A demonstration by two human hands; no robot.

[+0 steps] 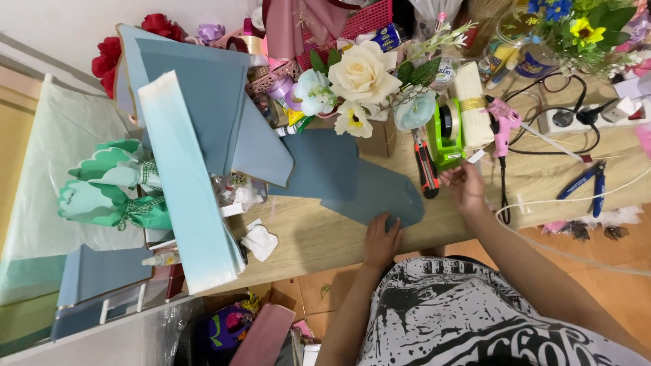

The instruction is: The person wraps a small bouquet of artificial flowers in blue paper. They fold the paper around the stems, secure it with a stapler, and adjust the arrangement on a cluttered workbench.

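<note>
My left hand (382, 242) lies flat, fingers apart, on the near corner of a folded blue-grey paper sheet (352, 179) on the wooden table (319, 237). My right hand (465, 186) hovers just in front of a green tape dispenser (447, 133), fingertips pinched on a small piece of tape (476, 156). Behind the sheet stands a bunch of artificial flowers (363, 85) with a large cream rose. A red and black utility knife (426, 169) lies between the sheet and my right hand.
A pink glue gun (503, 125), blue pliers (588, 183) and a white power strip (597, 115) with cables lie on the right. Stacked light-blue and grey-blue paper sheets (193, 156) overhang the left end. Baskets, ribbon and flowers crowd the back edge.
</note>
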